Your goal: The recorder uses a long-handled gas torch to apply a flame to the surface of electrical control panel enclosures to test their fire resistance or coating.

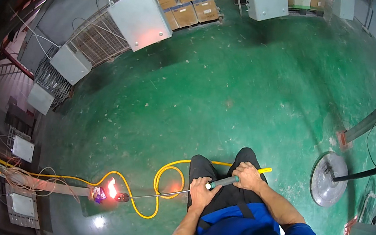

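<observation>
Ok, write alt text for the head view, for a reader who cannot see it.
Seen from above, a person in blue grips a long torch wand with the left hand and right hand; its tip burns with an orange flame at a small part on the green floor. A yellow hose loops nearby.

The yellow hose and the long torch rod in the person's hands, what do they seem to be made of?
Yellow hose: likely rubber or soft plastic, since it lies in smooth loose loops on the green floor. Torch rod: thin, straight and grey, probably bare metal, ending at the flame. Both hands, left and right, hold its thicker grey handle.
</observation>
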Action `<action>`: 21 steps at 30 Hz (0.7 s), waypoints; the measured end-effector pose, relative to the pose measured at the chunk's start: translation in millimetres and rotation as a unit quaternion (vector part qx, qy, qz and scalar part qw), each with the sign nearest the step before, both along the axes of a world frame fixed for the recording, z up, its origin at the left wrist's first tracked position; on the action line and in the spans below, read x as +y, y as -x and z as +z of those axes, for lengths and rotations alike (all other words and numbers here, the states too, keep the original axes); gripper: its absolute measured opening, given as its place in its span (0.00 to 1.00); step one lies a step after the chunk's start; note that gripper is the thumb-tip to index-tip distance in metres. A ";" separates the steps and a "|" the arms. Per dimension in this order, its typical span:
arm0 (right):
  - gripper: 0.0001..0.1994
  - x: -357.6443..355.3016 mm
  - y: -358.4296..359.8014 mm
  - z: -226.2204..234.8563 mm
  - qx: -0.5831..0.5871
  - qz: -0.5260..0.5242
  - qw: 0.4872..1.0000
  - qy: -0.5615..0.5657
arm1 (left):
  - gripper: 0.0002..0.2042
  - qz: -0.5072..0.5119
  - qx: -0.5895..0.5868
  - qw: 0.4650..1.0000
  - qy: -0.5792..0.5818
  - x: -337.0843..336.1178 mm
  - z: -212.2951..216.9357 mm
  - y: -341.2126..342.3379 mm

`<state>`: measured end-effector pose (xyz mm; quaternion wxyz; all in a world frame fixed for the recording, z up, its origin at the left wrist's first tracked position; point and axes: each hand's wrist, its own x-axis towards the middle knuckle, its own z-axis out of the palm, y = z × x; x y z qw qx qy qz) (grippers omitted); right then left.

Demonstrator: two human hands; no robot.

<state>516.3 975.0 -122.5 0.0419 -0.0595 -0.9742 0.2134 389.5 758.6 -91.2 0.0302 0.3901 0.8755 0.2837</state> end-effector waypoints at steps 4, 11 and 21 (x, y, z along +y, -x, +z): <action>0.19 -2.8 -3.2 -0.4 0.025 -0.034 0.999 -0.014 | 0.22 0.002 0.003 1.000 -0.001 2.0 -1.1 -0.2; 0.22 -10.3 -5.6 -7.9 0.082 -0.129 0.988 -0.019 | 0.23 0.025 -0.023 0.999 0.029 2.3 -3.3 -2.0; 0.21 -8.4 5.8 -6.3 0.041 -0.150 0.988 0.006 | 0.21 0.025 -0.026 0.999 0.006 -2.6 -4.1 2.6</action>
